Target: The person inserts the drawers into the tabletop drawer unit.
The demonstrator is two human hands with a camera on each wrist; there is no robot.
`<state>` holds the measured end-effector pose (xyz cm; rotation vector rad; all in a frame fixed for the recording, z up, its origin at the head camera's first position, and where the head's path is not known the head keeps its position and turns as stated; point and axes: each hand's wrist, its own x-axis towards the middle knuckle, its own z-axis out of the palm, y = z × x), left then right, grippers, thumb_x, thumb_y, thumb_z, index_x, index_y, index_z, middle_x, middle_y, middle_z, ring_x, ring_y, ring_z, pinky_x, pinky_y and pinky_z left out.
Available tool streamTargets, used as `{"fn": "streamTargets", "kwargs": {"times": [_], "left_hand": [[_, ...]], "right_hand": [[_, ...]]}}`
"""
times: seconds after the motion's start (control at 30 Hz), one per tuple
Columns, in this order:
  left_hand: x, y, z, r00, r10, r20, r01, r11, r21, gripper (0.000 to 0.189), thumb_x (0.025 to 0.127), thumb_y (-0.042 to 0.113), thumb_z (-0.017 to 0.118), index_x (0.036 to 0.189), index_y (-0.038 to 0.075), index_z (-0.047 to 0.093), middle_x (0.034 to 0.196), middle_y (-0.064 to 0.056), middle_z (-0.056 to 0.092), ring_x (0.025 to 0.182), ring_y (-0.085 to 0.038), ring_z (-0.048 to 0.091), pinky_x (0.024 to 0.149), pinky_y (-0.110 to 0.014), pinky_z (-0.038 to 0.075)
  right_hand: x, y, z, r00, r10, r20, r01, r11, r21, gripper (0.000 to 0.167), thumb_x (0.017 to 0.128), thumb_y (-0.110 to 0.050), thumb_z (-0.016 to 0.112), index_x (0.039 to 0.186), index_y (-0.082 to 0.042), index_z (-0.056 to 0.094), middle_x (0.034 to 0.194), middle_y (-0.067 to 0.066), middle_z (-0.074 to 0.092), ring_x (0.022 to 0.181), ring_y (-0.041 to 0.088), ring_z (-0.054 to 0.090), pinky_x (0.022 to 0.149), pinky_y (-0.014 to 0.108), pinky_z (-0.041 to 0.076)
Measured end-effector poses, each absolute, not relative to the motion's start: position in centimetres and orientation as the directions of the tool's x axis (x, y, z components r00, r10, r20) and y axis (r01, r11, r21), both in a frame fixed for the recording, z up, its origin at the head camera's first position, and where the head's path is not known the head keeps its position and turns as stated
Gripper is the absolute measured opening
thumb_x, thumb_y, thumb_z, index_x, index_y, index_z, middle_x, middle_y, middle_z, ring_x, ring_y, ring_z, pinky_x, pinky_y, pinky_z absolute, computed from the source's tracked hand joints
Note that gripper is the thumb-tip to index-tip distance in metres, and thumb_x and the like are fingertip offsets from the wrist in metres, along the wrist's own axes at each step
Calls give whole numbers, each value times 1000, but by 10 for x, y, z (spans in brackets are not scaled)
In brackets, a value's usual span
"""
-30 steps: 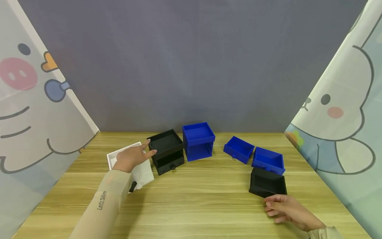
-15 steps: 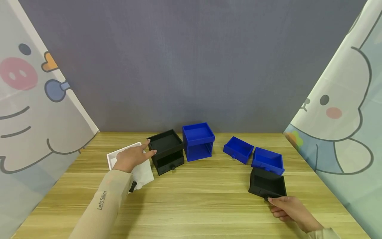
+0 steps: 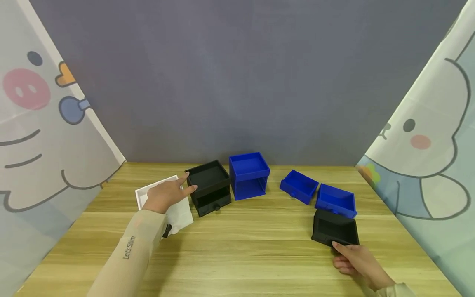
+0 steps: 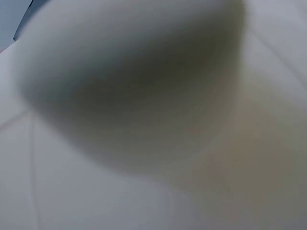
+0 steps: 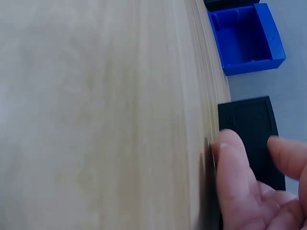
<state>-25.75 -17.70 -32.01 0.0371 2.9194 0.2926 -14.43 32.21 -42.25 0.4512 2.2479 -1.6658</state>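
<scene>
At the left, my left hand [image 3: 163, 195] has its thumb and index finger spread and lightly touching the left side of a small black drawer cabinet [image 3: 208, 178]. One black drawer sits in the cabinet's lower slot. The left wrist view is blurred and shows no fingers. At the right, my right hand [image 3: 358, 260] holds a loose black drawer [image 3: 335, 227] at its front, thumb by the top rim and fingers lower down. In the right wrist view, that drawer's dark front [image 5: 247, 120] shows between thumb and fingers. The knob is hidden.
A blue cabinet [image 3: 249, 167] with an open slot stands beside the black one. Two blue drawers [image 3: 299, 185] lie loose behind the black drawer. A white tray [image 3: 142, 197] with a white sheet [image 3: 181, 214] lies partly under my left forearm.
My right hand has closed in on the black drawer's front, its thumb moving from beside the knob onto the front. The left hand stays put. The head view shifts slightly.
</scene>
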Motion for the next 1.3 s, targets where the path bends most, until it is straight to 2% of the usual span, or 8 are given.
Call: {"fn": "streamTargets", "kwargs": {"times": [0.1,0.17,0.27,0.37,0.53,0.83,1.13,1.3], "left_hand": [[-258,-176,-319,-978,43,-206,1,979,202,83,90,72,35,155,24,20,114,-19,63,61,-23,50,53,-35,28],[-258,-176,-318,-977,43,-211,-1,980,201,82,90,72,35,155,24,20,99,-14,65,59,-22,48,53,-35,28],[-258,-175,-317,-975,43,-219,-1,981,196,82,90,72,35,155,24,19,80,-8,60,56,-21,43,52,-34,26],[-258,-175,-317,-975,45,-218,2,981,192,83,90,73,34,155,25,19,73,-6,56,55,-19,40,52,-34,25],[-257,-176,-316,-975,47,-215,4,981,193,83,90,72,34,155,24,19,71,-6,55,53,-19,37,52,-34,24],[-257,-175,-316,-973,48,-227,3,981,195,82,91,71,34,155,23,17,68,-6,55,51,-17,31,52,-33,23],[-257,-174,-316,-973,41,-227,-2,983,184,82,90,72,34,155,24,18,85,-8,64,57,-21,44,53,-35,27],[-256,-174,-317,-976,43,-215,11,989,147,83,90,73,32,155,25,18,74,-8,61,50,-16,32,52,-33,24]], "right_hand": [[-148,320,-423,-906,89,-414,423,250,-871,33,96,-24,57,85,6,66,70,4,67,62,11,67,59,25,54],[-150,319,-423,-907,116,-405,421,229,-878,31,96,-20,57,86,8,66,70,4,67,62,11,67,59,25,54],[-152,317,-425,-903,152,-403,426,187,-885,28,96,-15,56,91,11,66,72,5,69,64,12,67,61,26,54],[-151,317,-425,-893,161,-420,437,93,-895,25,96,-11,56,93,11,66,74,5,69,66,11,68,64,25,54],[-149,318,-425,-886,137,-443,439,-61,-897,18,96,-9,56,89,-1,71,77,3,70,69,9,68,67,24,54],[-146,316,-423,-890,7,-457,445,-208,-871,23,98,-6,52,87,-12,72,80,5,71,72,9,69,68,22,53],[-146,304,-421,-910,-137,-392,413,-207,-887,24,98,-7,51,89,-16,72,84,3,71,76,8,69,72,20,52],[-148,295,-419,-923,-139,-358,379,-177,-908,25,99,-7,49,91,-15,72,85,1,71,77,7,68,72,21,52]]}}
